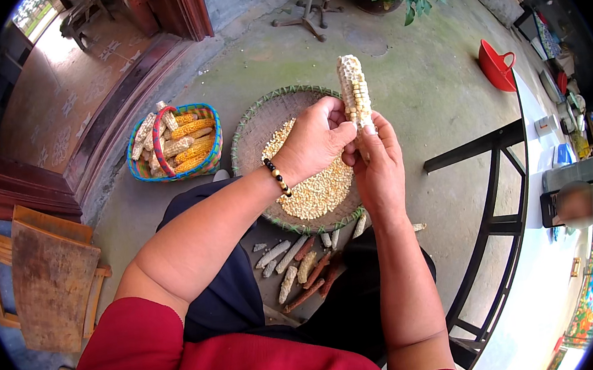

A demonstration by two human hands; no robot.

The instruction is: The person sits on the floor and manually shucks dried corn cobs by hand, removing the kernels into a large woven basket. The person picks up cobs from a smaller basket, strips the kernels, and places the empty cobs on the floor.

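Note:
Upright in my right hand (383, 166) is a partly shelled corn cob (354, 88), with pale kernels left in rows along one side and bare sockets elsewhere. My right fingers and thumb wrap its lower end. My left hand (318, 137), a beaded bracelet at its wrist, presses thumb and fingers against the cob's near side; some of those fingertips are hidden. Both hands are above a round woven tray (249, 136) with a green-laced rim. A heap of loose corn kernels (319, 193) lies in it, partly covered by my left hand and forearm.
Left of the tray stands a woven plastic basket (214, 161) of yellow and pale corn cobs. Bare cobs (304, 270) lie on the floor between my legs. A white-topped table (521, 292) with dark legs is at right, near a red plastic basket (494, 69). A wooden chair (54, 278) stands left.

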